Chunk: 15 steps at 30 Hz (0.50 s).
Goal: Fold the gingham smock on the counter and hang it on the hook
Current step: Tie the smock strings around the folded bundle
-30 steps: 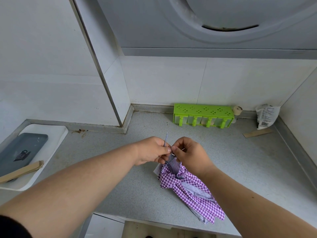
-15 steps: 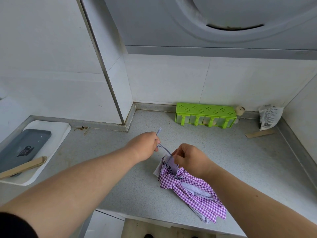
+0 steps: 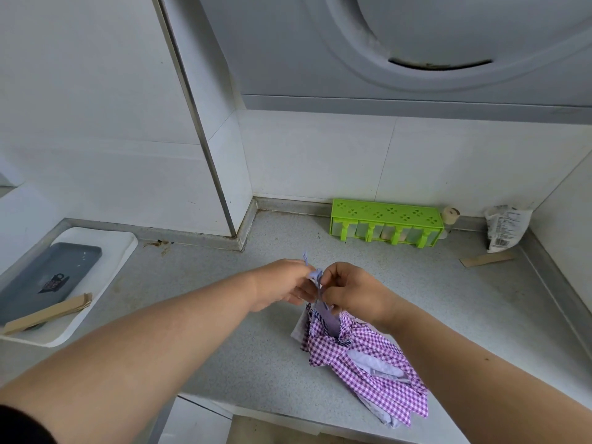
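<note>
Hands together above the counter (image 3: 256, 363), left hand (image 3: 283, 285) and right hand (image 3: 354, 291) both pinching the smock (image 3: 362, 354) tie (image 3: 315, 277).

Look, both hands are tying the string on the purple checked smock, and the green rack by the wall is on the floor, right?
Not quite. The green rack stands on the counter, against the back wall, not on the floor; the head view shows it. The rest holds: the left hand and right hand both pinch the string of the smock.

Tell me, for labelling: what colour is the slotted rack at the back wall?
Bright green rack, clearest in the head view.
</note>
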### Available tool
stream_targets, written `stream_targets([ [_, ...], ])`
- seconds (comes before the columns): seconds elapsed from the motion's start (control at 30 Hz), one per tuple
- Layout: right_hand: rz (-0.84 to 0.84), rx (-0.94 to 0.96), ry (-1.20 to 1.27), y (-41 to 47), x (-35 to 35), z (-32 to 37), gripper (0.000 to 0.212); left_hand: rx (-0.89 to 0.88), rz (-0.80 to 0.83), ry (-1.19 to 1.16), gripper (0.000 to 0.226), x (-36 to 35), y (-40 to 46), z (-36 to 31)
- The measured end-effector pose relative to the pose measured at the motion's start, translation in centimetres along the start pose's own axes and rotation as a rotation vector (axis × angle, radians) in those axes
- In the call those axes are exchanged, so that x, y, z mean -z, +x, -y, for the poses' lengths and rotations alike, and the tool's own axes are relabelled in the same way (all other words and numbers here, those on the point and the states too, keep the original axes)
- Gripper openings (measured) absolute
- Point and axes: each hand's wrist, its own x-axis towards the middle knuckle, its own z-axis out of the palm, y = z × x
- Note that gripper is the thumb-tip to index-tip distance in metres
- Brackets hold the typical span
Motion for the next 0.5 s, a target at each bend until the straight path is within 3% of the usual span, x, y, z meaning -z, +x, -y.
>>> stream_targets([
  [0.07, 0.005, 0.023, -0.026, 0.0, 0.7, 1.1, 0.019, 0.002, 0.107, -0.022, 0.038, 0.4, -1.0, -0.7],
  [0.13, 0.023, 0.047, -0.071, 0.0, 1.4, 2.3, 0.023, -0.028, 0.125, -0.028, 0.025, 0.8, -1.8, -1.6],
  [0.23, 0.027, 0.101, -0.123, -0.2, 2.2, 4.5, 0.026, -0.071, 0.062, 0.109, 0.004, 1.0, -2.8, -3.3],
  [0.37, -0.002, 0.197, -0.175, -0.9, 3.2, 7.8, 0.022, -0.092, 0.005, 0.211, 0.018, 0.7, -4.7, -6.7],
  [0.5, -0.017, 0.253, -0.179, -1.2, 4.1, 10.4, 0.030, -0.128, -0.121, 0.249, 0.008, 0.8, -7.0, -9.9],
])
